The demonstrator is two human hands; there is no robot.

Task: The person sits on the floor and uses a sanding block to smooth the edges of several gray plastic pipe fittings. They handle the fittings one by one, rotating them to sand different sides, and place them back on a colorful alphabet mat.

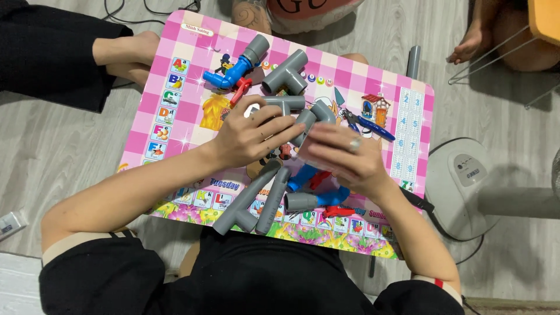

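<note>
Hands (pixel 303 143) over pink checkered table (pixel 175 64), grey floor (pixel 46 146).

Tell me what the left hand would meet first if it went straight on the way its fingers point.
The left hand points right, toward the grey elbow fitting that both hands hold; just past it is the right hand. Depth is hard to judge here.

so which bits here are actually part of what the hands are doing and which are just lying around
In hand:
- left hand and right hand on grey elbow fitting

Lying about:
- grey tee
- blue valve
- pliers
- grey pipes
- fan base
</note>
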